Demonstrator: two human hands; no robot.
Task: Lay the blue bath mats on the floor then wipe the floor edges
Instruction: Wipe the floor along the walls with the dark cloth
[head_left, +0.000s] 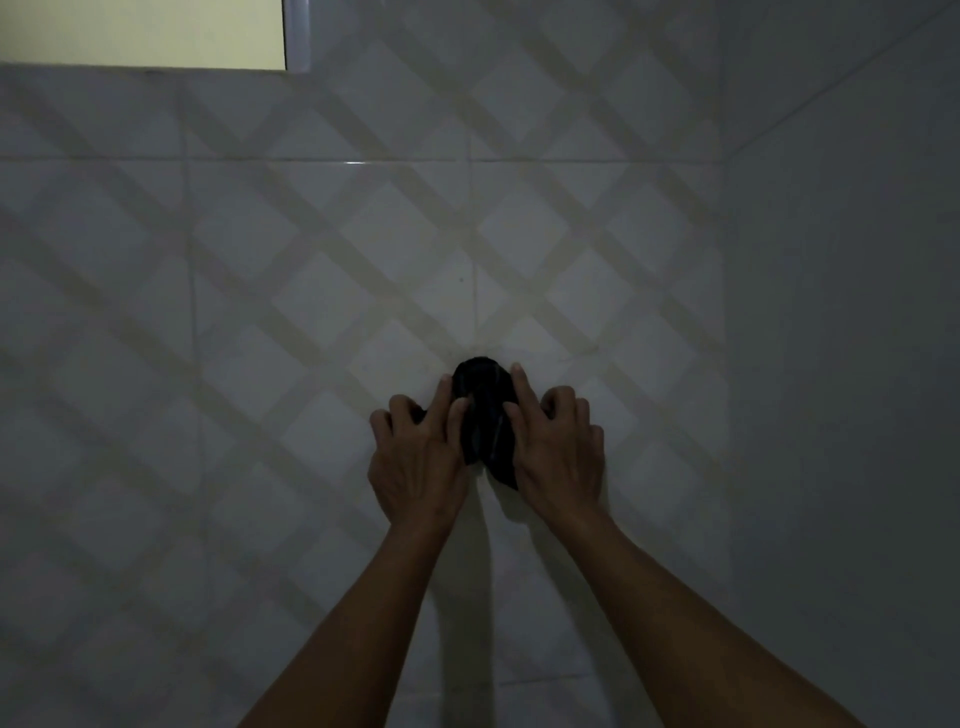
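Observation:
A small dark cloth (485, 415), bunched into a lump, lies against a pale tiled surface (311, 312) with a diagonal lattice pattern. My left hand (421, 457) presses on the cloth's left side with its fingers spread. My right hand (558, 447) presses on the cloth's right side, index finger stretched along its edge. Both forearms reach in from the bottom of the view. No blue bath mat is in sight. The light is dim.
A plain grey wall (841, 364) meets the tiles along a straight corner line on the right. At the top left is a pale yellow panel (140, 31) with a white frame (297, 34).

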